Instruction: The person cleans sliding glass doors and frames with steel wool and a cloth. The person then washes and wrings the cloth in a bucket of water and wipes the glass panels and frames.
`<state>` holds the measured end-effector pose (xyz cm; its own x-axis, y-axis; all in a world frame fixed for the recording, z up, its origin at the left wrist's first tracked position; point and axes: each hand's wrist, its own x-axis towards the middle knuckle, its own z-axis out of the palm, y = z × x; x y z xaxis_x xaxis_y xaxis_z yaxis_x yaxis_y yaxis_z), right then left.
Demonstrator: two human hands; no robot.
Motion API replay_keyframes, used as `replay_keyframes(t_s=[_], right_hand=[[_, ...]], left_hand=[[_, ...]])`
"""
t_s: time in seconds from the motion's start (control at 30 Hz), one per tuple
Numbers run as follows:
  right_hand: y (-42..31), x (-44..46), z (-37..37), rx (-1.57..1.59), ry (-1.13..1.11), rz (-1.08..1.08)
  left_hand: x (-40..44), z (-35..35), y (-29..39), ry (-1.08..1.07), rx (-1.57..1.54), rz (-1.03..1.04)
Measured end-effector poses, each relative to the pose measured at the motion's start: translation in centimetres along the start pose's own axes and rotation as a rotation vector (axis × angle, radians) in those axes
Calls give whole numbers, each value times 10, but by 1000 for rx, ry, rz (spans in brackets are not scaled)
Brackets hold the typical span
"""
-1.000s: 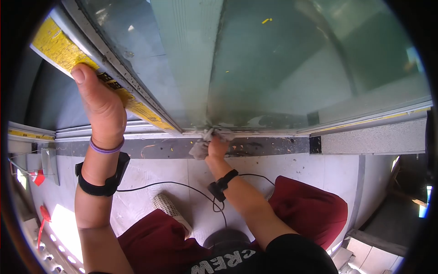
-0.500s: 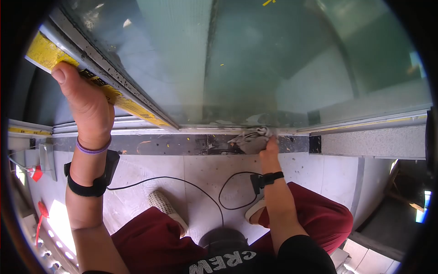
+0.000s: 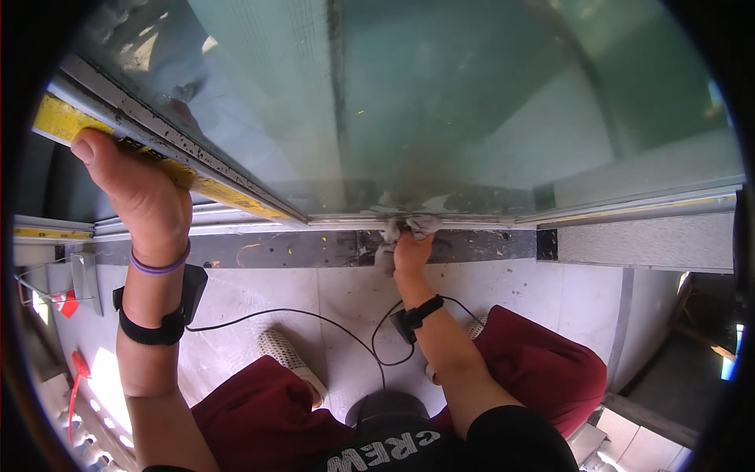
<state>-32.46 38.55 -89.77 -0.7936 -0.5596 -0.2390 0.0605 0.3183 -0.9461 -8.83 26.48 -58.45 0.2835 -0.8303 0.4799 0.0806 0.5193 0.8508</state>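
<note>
My left hand (image 3: 148, 189) is wrapped round the edge of a door frame (image 3: 236, 198) covered in worn yellow tape, its thumb on the near face and the other fingers hidden behind. Bunched in my right hand (image 3: 412, 256) is a grey cloth (image 3: 425, 226), pressed at the foot of the glass panel (image 3: 472, 118). Beneath the cloth runs a dark stone sill (image 3: 291, 248) with specks and scraps on it. The right fingertips are partly hidden in the cloth. A pale reflection of the cloth shows in the glass.
A black cable (image 3: 283, 311) loops over the pale floor tiles (image 3: 236, 295) between my two wrist straps. My feet in perforated shoes (image 3: 285, 352) are on the floor close by. At the left are a red-handled object (image 3: 79, 364) and a metal bracket (image 3: 85, 285).
My right hand has moved left along the sill with the cloth, which is now more bunched. My left hand keeps its hold on the frame, and the view has shifted slightly.
</note>
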Motion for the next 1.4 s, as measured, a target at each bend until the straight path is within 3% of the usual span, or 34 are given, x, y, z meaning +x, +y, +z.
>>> replay_keyframes(t_s=[0.07, 0.17, 0.23, 0.33, 0.4, 0.47, 0.5, 0.57, 0.67, 0.97, 1.07, 1.13, 1.17, 1.27, 1.33, 1.37, 1.4], right_hand=[[-2, -25, 18, -164, -154, -153], [0, -46, 38, -372, -277, -120], [-4, -54, 44, -629, -541, -197], [-35, -60, 47, -727, -732, -269], [-59, -69, 45, -802, -754, -382], [-80, -75, 42, -919, -945, -731], [-79, -71, 46, -919, -950, -724], [-78, -62, 61, -1073, -1047, -932], [-69, -43, 50, -1183, -1023, -995], [-88, 38, -52, -1443, -930, -810], [-95, 68, -66, -1507, -916, -696], [-114, 88, -86, -1489, -963, -420], [-121, 95, -103, -1500, -945, -421], [-155, 80, -156, -1286, -915, -472], [-194, 46, -166, -1230, -750, -894], [-209, 36, -165, -1225, -756, -892], [-222, 28, -162, -1130, -607, -1254]], left_hand=[[0, -3, -2, 17, 6, 23], [0, -11, -8, -8, -7, -16], [-3, -7, -7, -18, -39, -40], [-2, 2, -2, 5, -1, 21], [-1, 1, -3, 17, 40, 34], [-4, -5, -4, 2, 47, -63], [-4, -4, -3, -16, 9, -61], [-2, -2, -3, -45, -26, -56], [0, -5, -5, -26, -69, -50], [-1, 4, 0, -14, 30, 7], [0, 3, -6, -68, 106, 5], [-1, -1, -10, -72, 165, -22], [1, -4, -11, -69, 147, -22], [2, 0, -10, -63, 59, -48], [3, 0, -8, -48, 53, -42], [3, 0, -7, -49, 59, -44], [3, 0, -7, -39, 57, -40]])
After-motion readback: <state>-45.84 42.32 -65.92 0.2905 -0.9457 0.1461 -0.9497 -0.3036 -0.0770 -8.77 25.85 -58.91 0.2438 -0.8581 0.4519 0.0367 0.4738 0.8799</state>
